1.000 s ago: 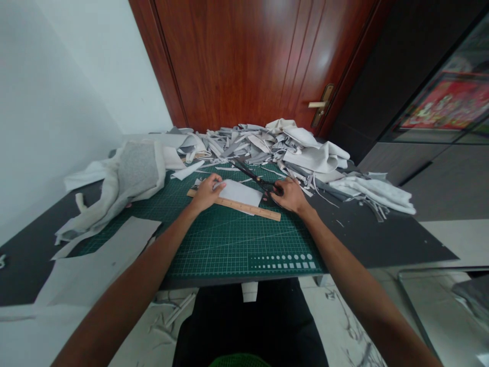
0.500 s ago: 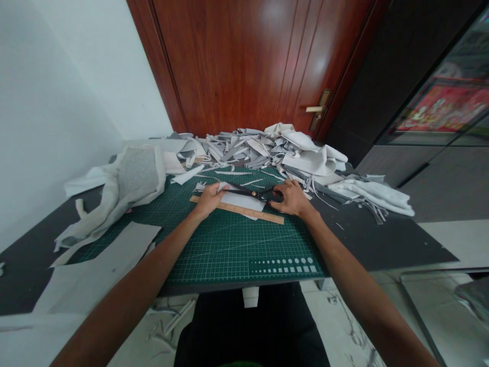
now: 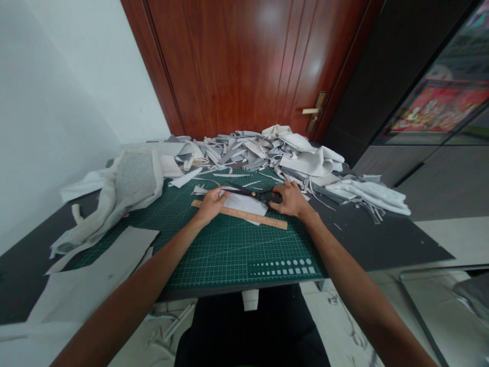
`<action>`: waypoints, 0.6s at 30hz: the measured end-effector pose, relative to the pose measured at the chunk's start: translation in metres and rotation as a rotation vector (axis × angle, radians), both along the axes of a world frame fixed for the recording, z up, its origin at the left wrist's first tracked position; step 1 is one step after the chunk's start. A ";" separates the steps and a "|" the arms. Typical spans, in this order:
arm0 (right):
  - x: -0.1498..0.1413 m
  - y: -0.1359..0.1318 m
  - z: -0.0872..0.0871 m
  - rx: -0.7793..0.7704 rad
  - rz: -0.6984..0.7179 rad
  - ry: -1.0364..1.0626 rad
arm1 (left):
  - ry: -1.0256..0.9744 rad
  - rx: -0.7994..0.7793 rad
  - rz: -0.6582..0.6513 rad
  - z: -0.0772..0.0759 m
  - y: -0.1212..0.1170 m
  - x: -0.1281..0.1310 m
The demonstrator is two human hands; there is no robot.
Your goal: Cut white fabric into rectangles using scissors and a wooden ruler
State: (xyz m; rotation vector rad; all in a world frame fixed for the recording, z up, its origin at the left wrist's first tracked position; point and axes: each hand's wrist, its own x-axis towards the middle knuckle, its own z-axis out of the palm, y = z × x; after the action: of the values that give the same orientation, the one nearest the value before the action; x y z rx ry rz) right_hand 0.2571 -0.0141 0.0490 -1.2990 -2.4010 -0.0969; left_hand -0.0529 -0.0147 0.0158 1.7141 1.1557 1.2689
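A pair of black scissors (image 3: 254, 193) is in my right hand (image 3: 293, 199), whose fingers are wrapped round the handles. The blades point left, along the upper edge of a white piece of fabric (image 3: 246, 204). My left hand (image 3: 211, 204) pinches the left end of that piece, close to the blade tips. Under the fabric's lower edge lies a wooden ruler (image 3: 260, 218), slanting down to the right on the green cutting mat (image 3: 237, 255). Several thin offcuts (image 3: 231, 175) lie just beyond the scissors.
A heap of grey and white fabric scraps (image 3: 248, 150) lines the table's back edge before the wooden door (image 3: 229, 66). Bulky fabric (image 3: 133, 176) and a flat pale sheet (image 3: 95, 275) lie at left. White cloth (image 3: 376, 196) lies on the dark table (image 3: 401, 244) at right.
The scissor blades have parted wider at the fabric's edge. The ruler sits slightly lower and to the right. The view has shifted a little; both hands keep their holds.
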 end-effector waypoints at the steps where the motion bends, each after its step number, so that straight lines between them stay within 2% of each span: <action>1: 0.000 0.000 0.000 -0.006 0.005 0.002 | 0.007 -0.004 0.004 0.001 -0.001 0.000; 9: 0.002 0.000 0.002 -0.046 0.045 -0.007 | 0.024 0.037 -0.027 -0.006 0.002 0.002; 18: -0.001 -0.001 0.001 -0.027 0.039 -0.006 | 0.070 -0.004 -0.022 -0.006 0.000 0.005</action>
State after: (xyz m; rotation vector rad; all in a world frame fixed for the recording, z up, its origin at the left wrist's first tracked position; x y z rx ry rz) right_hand 0.2562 -0.0150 0.0501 -1.2647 -2.4401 -0.0571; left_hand -0.0479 -0.0143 0.0094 1.7765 1.1754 1.2003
